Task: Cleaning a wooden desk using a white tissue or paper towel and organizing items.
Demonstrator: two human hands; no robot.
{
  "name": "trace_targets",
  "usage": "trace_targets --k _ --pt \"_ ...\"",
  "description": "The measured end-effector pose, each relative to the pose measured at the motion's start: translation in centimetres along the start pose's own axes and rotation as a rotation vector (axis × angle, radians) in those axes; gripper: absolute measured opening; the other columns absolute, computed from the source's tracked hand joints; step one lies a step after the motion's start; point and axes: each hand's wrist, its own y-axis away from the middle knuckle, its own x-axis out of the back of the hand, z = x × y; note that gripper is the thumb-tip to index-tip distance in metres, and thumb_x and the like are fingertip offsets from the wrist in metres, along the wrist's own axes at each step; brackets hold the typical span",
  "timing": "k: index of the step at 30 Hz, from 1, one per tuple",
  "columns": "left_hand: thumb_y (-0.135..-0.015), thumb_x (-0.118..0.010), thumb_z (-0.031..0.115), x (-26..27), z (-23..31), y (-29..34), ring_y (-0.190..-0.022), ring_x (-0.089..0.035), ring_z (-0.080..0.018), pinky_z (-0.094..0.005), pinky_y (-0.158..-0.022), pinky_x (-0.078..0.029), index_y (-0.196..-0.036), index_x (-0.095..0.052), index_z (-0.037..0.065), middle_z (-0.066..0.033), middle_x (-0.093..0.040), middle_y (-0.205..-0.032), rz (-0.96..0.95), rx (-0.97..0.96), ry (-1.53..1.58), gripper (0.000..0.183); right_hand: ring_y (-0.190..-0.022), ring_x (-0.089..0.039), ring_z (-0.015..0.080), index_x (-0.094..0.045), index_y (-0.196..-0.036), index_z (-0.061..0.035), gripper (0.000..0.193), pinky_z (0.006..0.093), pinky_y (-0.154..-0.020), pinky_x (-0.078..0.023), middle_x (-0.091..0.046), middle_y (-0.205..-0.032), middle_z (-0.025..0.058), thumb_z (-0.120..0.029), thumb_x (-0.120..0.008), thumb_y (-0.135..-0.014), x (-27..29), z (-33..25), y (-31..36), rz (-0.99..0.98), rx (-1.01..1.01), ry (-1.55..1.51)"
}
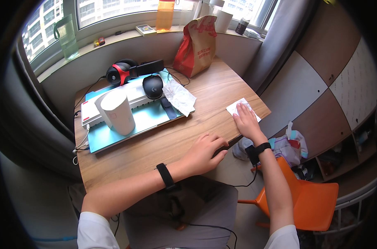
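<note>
My right hand (247, 121) lies flat, fingers stretched out, on a white tissue (231, 108) at the right corner of the wooden desk (213, 95). The tissue's edges show around my fingers. My left hand (206, 153) rests at the desk's near edge, its fingers loosely bent and apart, with nothing visible in it. A second, crumpled tissue (179, 97) lies farther left, partly over the blue-and-silver laptop (149, 118). Black straps circle both my wrists.
On the laptop stand a white cylinder-shaped container (118, 113), a white keyboard box (134, 93), a black mouse (153, 87) and black-red headphones (121, 74). A paper bag (198, 47) stands at the back. Bottles line the windowsill. An orange chair (308, 199) stands at right.
</note>
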Motion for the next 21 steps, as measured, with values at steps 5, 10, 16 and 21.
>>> trace_targets --k 5,10,16,21 --pt "-0.099 -0.065 0.021 -0.3 2.5 0.8 -0.117 -0.058 -0.0387 -0.0457 -0.107 -0.043 -0.127 -0.062 0.005 -0.0174 -0.065 -0.121 -0.04 0.0 -0.048 0.033 -0.155 -0.032 0.0364 -0.042 -0.158 -0.0014 0.065 0.0484 -0.128 -0.018 -0.037 -0.166 0.0214 -0.044 -0.038 -0.109 -0.3 0.2 -0.1 0.009 0.002 0.013" --pt "-0.096 -0.068 0.018 -1.4 5.3 2.1 -0.114 -0.06 -0.0364 -0.0447 -0.106 -0.043 -0.133 -0.059 0.004 -0.0179 -0.065 -0.121 -0.167 -0.213 -0.012 0.04 -0.154 -0.033 0.0377 -0.043 -0.157 -0.0011 0.064 0.0489 -0.128 -0.019 -0.038 -0.165 0.0221 -0.043 -0.038 -0.109 -0.4 0.3 -0.1 0.025 0.015 0.004" --pt "-0.097 -0.067 0.019 -4.4 3.0 5.2 -0.101 -0.063 -0.0343 -0.0433 -0.095 -0.049 -0.127 -0.062 0.005 -0.0142 -0.065 -0.11 -0.301 -0.178 -0.032 0.033 -0.155 -0.031 0.0378 -0.041 -0.158 -0.0005 0.065 0.0492 -0.128 -0.018 -0.037 -0.165 0.0225 -0.043 -0.038 -0.109 0.1 0.1 0.1 0.006 0.011 -0.008" --pt "-0.095 -0.068 0.019 -5.8 3.3 6.8 -0.103 -0.064 -0.0331 -0.0427 -0.097 -0.049 -0.13 -0.06 0.005 -0.0146 -0.065 -0.111 -0.42 -0.205 -0.006 0.038 -0.157 -0.027 0.0388 -0.036 -0.16 0.0016 0.069 0.05 -0.129 -0.016 -0.033 -0.167 0.0241 -0.045 -0.038 -0.109 0.2 -0.4 0.0 -0.045 -0.009 0.006"
